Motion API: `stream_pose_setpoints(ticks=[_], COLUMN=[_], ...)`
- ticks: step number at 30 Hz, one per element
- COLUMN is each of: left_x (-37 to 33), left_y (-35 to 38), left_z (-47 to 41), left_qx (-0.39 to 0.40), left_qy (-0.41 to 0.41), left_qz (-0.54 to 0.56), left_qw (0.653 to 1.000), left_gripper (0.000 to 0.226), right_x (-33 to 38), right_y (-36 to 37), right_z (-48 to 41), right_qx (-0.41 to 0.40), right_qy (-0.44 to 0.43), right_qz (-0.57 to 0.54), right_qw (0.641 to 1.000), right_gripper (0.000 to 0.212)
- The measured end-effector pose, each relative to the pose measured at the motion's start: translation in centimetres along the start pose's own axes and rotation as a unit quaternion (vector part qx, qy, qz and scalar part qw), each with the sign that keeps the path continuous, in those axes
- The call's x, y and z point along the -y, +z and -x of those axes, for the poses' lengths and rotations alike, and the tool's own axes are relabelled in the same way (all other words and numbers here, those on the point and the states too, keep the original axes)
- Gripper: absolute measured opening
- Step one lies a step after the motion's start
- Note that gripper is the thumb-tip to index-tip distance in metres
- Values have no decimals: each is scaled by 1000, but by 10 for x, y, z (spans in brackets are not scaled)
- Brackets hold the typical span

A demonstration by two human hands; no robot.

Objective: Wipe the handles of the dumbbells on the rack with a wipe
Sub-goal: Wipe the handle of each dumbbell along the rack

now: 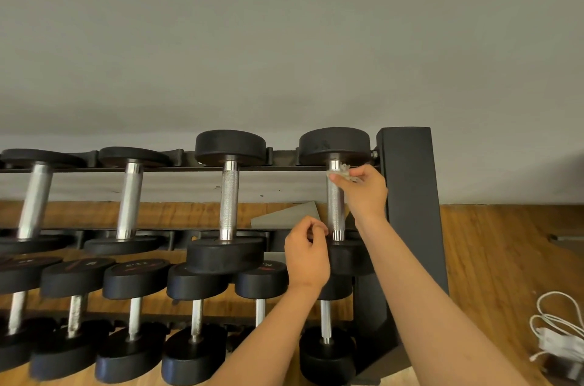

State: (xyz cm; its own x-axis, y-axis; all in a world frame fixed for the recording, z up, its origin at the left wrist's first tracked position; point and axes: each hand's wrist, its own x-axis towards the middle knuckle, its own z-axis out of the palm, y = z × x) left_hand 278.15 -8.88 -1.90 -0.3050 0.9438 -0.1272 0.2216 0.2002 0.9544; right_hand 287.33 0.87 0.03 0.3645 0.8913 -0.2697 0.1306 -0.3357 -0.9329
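Observation:
A black rack (407,183) holds two rows of black dumbbells with silver handles. My right hand (366,193) pinches a crumpled pale wipe (343,173) against the top of the handle (335,208) of the rightmost upper dumbbell, just under its far head (334,145). My left hand (308,254) has its fingers curled near the bottom of that same handle, at the near head (349,257); whether it grips anything I cannot tell. The neighbouring upper dumbbell (229,196) stands to the left.
Several smaller dumbbells (196,316) fill the lower row. A grey wall rises behind the rack. A wooden floor (493,259) lies to the right, with a white cable and charger (556,332) on it. A grey flat piece (284,216) lies behind the rack.

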Motion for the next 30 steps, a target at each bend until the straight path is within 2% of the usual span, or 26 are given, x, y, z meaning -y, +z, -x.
stream_pose_setpoints(ticks=[5, 10, 17, 22, 27, 30], left_x=[0, 1, 1, 1, 1, 1], left_y=[0, 0, 1, 0, 0, 1], left_z=[-1, -1, -1, -1, -1, -1], left_qx=[0, 4, 4, 3, -1, 0], left_qy=[-6, -4, -7, -2, -3, -2], left_qz=[-1, -2, 0, -4, -7, -8], left_qw=[1000, 1000, 1000, 1000, 1000, 1000], left_gripper=[27, 26, 25, 24, 25, 24], right_x=[15, 2, 19, -4, 4, -9], right_y=[7, -4, 2, -20, -18, -28], right_z=[-7, 0, 0, 17, 12, 22], right_qx=[-24, -17, -6, 54, 71, 122], right_qy=[41, 11, 11, 28, 24, 30], right_qz=[-33, 33, 47, 81, 104, 144], right_qw=[998, 999, 999, 995, 992, 982], right_gripper=[32, 28, 32, 30, 38, 33])
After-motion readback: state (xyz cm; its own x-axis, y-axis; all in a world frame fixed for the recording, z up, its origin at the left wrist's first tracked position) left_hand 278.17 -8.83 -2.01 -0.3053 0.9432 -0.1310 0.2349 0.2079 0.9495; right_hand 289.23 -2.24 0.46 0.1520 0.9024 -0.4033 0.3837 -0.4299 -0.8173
